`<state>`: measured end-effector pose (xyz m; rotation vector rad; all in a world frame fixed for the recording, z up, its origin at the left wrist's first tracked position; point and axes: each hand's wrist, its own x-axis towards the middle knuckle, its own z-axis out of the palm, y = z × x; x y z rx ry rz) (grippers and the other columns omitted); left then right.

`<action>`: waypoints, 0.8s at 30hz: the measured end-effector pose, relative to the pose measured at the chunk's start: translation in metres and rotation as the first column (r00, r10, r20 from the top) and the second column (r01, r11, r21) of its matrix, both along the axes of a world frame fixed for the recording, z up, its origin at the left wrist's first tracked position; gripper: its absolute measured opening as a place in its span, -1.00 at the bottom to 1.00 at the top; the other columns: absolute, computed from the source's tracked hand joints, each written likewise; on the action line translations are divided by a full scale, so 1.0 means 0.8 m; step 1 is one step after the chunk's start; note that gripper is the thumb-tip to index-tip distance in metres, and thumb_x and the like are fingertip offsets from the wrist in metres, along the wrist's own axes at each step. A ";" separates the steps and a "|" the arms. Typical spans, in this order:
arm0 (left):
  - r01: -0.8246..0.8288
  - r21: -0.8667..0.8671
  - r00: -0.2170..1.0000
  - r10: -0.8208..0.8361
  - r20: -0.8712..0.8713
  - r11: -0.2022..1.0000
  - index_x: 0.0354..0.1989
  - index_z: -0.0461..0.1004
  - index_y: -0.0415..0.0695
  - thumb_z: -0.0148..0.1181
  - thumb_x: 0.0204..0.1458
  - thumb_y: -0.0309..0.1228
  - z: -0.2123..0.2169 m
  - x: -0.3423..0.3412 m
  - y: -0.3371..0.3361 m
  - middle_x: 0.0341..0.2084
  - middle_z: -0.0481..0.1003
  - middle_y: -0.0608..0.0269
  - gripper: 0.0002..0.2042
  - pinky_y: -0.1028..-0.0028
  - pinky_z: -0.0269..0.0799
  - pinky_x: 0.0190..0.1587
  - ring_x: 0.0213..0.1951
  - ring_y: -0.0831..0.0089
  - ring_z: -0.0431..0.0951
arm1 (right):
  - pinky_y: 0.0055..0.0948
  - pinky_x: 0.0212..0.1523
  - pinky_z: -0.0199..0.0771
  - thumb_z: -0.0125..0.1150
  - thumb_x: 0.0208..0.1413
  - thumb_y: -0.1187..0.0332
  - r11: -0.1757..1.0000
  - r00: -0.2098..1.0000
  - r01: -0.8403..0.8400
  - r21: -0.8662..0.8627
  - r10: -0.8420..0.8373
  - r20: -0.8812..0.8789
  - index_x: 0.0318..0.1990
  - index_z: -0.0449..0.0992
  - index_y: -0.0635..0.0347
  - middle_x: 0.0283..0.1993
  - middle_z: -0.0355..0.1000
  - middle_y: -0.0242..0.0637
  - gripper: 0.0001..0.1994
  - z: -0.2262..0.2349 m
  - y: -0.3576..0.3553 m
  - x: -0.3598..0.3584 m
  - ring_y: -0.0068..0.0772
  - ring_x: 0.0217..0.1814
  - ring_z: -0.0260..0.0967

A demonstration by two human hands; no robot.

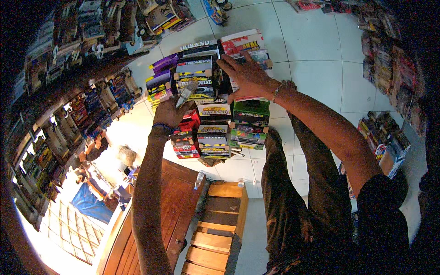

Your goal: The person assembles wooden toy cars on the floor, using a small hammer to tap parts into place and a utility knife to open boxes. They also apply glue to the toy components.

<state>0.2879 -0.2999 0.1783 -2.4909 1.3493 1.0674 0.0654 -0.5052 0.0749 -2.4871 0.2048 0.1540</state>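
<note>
My left hand (172, 113) is closed around a flat paintbrush (186, 93), its pale bristles pointing up and away over a cluster of box-shaped pieces with printed panels. My right hand (250, 75) has its fingers spread at the right side of the cluster, touching a white and red box (243, 41). Grey and yellow boxes (195, 66) stand in the middle, with purple ones (164, 66) to their left. Nearer to me are a red box (185, 137), grey and white boxes (213, 133) and a green box (250, 119).
Pale floor tiles (316, 41) lie around the cluster. Shelves of toy vehicles (59, 123) line the left. A blue wheeled toy (215, 11) is beyond. More boxes stand right (385, 142). A wooden door (156, 201) and slatted wooden piece (211, 243) are nearer.
</note>
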 end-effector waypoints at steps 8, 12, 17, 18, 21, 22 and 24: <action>-0.053 0.101 0.997 0.059 -0.055 0.993 -0.03 0.58 -0.17 0.20 0.02 0.30 -0.033 -0.008 -0.022 -0.30 0.63 -0.21 -0.30 -0.01 0.55 -0.05 -0.17 -0.16 0.65 | 0.18 0.53 -0.21 0.46 -0.43 -0.41 0.998 0.999 0.051 -0.043 -0.051 -0.007 0.46 -0.03 0.49 0.52 0.01 0.17 0.41 -0.001 0.055 0.045 0.05 0.58 -0.02; 0.013 0.139 0.996 0.000 -0.090 0.990 -0.08 0.61 -0.19 0.20 0.03 0.28 -0.043 -0.004 -0.025 -0.31 0.62 -0.22 -0.32 0.00 0.56 -0.06 -0.18 -0.16 0.65 | 0.20 0.51 -0.16 0.47 -0.42 -0.40 0.995 0.998 0.068 -0.067 -0.069 -0.011 0.43 0.01 0.55 0.52 -0.02 0.18 0.40 -0.009 0.067 0.047 0.07 0.57 -0.02; 0.066 0.134 0.994 -0.054 -0.091 0.989 -0.16 0.64 -0.21 0.21 0.03 0.27 -0.043 0.003 -0.025 -0.34 0.62 -0.21 -0.34 0.01 0.57 -0.09 -0.21 -0.17 0.65 | 0.20 0.49 -0.10 0.48 -0.39 -0.37 0.992 0.992 0.110 -0.060 -0.105 0.075 0.44 0.01 0.54 0.53 -0.04 0.20 0.37 -0.016 0.072 0.046 0.11 0.53 0.06; 0.069 0.144 0.995 -0.058 -0.082 0.987 -0.14 0.64 -0.20 0.22 0.03 0.26 -0.043 0.004 -0.025 -0.33 0.63 -0.20 -0.34 0.02 0.57 -0.09 -0.21 -0.16 0.65 | 0.19 0.49 -0.09 0.48 -0.38 -0.37 0.992 0.991 0.113 -0.059 -0.109 0.073 0.44 0.01 0.54 0.53 -0.04 0.21 0.37 -0.016 0.072 0.046 0.11 0.52 0.07; 0.070 0.169 0.996 -0.059 -0.067 0.983 -0.10 0.64 -0.17 0.23 0.03 0.25 -0.041 0.007 -0.026 -0.32 0.63 -0.19 -0.35 0.02 0.57 -0.08 -0.22 -0.15 0.65 | 0.17 0.48 -0.06 0.50 -0.38 -0.34 0.991 0.990 0.125 -0.039 -0.122 0.068 0.44 0.01 0.53 0.53 -0.04 0.20 0.36 -0.017 0.073 0.046 0.13 0.50 0.10; 0.079 0.175 0.995 -0.067 -0.074 0.981 -0.08 0.64 -0.16 0.23 0.03 0.25 -0.040 0.007 -0.027 -0.32 0.63 -0.18 -0.36 0.03 0.57 -0.08 -0.22 -0.15 0.66 | 0.16 0.47 -0.04 0.50 -0.39 -0.33 0.991 0.990 0.123 -0.049 -0.119 0.081 0.44 0.01 0.53 0.53 -0.03 0.20 0.36 -0.017 0.073 0.046 0.13 0.50 0.11; 0.084 0.169 0.995 -0.073 -0.070 0.982 -0.07 0.64 -0.15 0.24 0.03 0.24 -0.040 0.006 -0.029 -0.31 0.63 -0.18 -0.37 0.03 0.57 -0.08 -0.22 -0.14 0.66 | 0.14 0.46 -0.02 0.52 -0.39 -0.31 0.992 0.992 0.107 -0.063 -0.102 0.078 0.45 0.00 0.53 0.53 -0.02 0.19 0.36 -0.018 0.073 0.046 0.12 0.49 0.13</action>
